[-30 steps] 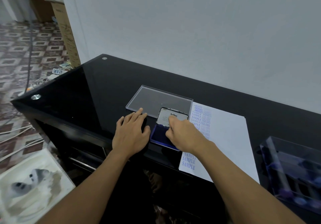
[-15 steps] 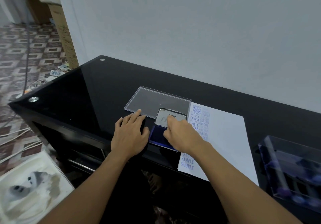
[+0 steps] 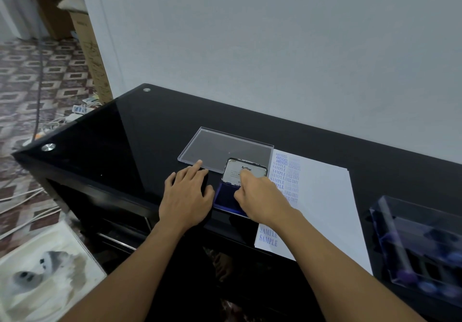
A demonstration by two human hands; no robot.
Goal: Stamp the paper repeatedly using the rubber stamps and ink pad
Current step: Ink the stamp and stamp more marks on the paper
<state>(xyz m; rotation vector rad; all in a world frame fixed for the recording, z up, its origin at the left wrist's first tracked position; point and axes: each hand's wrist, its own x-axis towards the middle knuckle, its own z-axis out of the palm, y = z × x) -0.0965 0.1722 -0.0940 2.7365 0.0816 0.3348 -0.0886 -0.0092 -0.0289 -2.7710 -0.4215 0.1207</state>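
An open blue ink pad with its lid tilted up sits on the black table, left of a white paper carrying blue SAMPLE and AMENDED prints along its left side. My right hand hovers low over the pad, fingers curled down as if pinching a rubber stamp against the ink; the stamp itself is hidden under the hand. Just left of the pad, my left hand lies flat on the table with straight fingers.
A clear plastic lid lies flat behind the pad. At the right edge stands a clear box holding several stamps with purple knobs. The glossy black table ends close to my body; cables and a carton lie on the floor to the left.
Both hands stay in nearly the same place over the last second; only the view shifts slightly.
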